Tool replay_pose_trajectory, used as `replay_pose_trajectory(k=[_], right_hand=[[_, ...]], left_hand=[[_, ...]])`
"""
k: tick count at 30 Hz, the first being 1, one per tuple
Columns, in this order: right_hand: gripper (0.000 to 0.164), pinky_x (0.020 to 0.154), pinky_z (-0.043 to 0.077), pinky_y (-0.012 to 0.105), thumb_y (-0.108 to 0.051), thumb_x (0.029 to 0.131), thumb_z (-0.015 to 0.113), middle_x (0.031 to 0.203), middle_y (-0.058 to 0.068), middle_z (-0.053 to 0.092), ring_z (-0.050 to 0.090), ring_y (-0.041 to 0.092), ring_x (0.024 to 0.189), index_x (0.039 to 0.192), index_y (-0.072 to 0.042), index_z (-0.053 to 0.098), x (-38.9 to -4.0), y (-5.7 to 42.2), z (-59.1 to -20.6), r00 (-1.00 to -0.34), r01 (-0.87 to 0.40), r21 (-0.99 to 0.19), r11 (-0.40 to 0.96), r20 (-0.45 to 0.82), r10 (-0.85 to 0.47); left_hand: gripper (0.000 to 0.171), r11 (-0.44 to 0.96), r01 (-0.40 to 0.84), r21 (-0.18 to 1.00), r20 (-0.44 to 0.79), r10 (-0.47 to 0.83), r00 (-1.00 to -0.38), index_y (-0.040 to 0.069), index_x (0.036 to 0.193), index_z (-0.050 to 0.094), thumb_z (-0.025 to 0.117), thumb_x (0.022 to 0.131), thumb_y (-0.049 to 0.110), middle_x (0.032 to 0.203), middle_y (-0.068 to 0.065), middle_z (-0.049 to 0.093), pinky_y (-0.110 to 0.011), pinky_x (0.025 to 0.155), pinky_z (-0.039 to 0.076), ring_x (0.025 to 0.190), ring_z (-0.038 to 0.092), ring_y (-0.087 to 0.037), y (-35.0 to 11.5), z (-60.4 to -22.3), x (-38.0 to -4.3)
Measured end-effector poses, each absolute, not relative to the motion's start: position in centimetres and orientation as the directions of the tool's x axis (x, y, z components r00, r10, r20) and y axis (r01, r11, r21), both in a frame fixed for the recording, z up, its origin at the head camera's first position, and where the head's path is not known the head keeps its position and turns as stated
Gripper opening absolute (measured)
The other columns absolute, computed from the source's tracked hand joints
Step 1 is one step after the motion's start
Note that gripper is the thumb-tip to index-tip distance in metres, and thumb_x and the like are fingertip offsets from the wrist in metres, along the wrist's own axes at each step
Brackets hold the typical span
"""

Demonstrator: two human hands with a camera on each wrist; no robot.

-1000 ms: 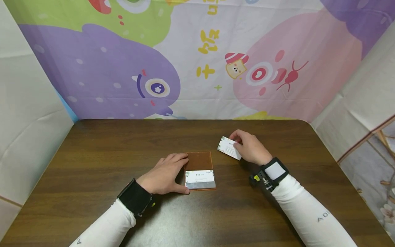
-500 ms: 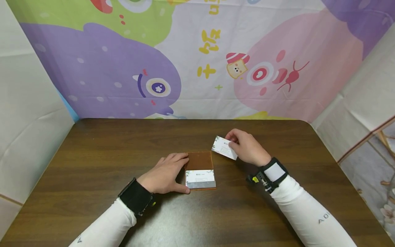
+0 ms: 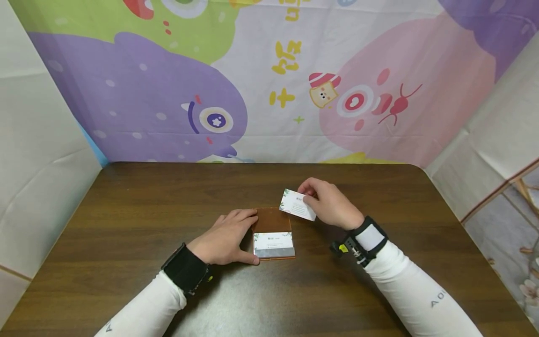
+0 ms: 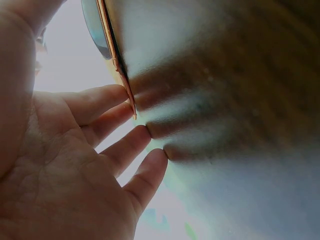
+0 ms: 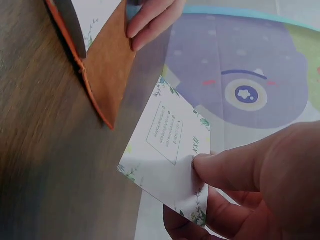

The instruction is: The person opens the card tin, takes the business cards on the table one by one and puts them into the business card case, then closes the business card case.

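Note:
Between thumb and fingers my right hand [image 3: 332, 205] pinches a white business card [image 3: 294, 206] with leaf-patterned corners. It is tilted, and its left corner overlaps the upper right corner of a brown leather card holder [image 3: 271, 220] in the head view. A gap shows between the held card [image 5: 165, 137] and the holder [image 5: 112, 75] in the right wrist view. Another white card [image 3: 273, 239] sits in the holder's lower pocket, behind a greyish strip. My left hand [image 3: 225, 238] rests at the holder's left edge, its fingers [image 4: 102, 102] spread and extended.
The holder lies on a dark wooden table [image 3: 139, 224]. Behind the table hangs a cartoon-printed cloth [image 3: 261, 131], and pale panels [image 3: 46, 140] stand at both sides. Each wrist wears a black strap [image 3: 185, 269].
My right hand has carried the business card leftward, from right of the holder to over its upper right corner. My left hand and the holder stay where they were.

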State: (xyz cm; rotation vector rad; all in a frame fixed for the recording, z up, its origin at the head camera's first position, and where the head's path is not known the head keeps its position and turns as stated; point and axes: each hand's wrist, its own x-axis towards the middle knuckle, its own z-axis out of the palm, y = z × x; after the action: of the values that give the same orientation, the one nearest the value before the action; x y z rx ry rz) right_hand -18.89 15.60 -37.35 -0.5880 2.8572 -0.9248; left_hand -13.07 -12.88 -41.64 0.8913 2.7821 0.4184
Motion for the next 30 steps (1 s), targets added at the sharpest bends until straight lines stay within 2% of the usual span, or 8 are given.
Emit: replay_pose_trajectory(k=[8, 30], right_hand=[[0.014, 0.070, 0.047, 0.032, -0.012, 0.098, 0.057, 0.094, 0.002, 0.061, 0.055, 0.019, 0.083, 0.110, -0.013, 0.064, -18.7, 14.6, -37.5, -0.913, -0.352, -0.578, 0.736, 0.036, -0.407], [0.012, 0.066, 0.047, 0.030, -0.012, 0.098, 0.055, 0.086, -0.004, 0.061, 0.056, 0.014, 0.075, 0.104, -0.017, 0.064, -17.8, 11.9, -38.4, -0.873, -0.393, -0.598, 0.699, 0.005, -0.487]], left_hand=[[0.103, 0.780, 0.536, 0.324, -0.095, 0.591, -0.801, 0.003, 0.152, 0.041, 0.074, 0.076, 0.065, 0.159, -0.008, 0.030, -0.054, 0.109, 0.027, 0.145, 0.025, -0.029, -12.9, -41.6, -13.0], [0.105, 0.772, 0.538, 0.337, -0.076, 0.592, -0.802, 0.002, 0.152, 0.041, 0.075, 0.075, 0.065, 0.159, -0.007, 0.030, -0.053, 0.108, 0.029, 0.144, 0.026, -0.027, -12.9, -41.7, -13.1]])
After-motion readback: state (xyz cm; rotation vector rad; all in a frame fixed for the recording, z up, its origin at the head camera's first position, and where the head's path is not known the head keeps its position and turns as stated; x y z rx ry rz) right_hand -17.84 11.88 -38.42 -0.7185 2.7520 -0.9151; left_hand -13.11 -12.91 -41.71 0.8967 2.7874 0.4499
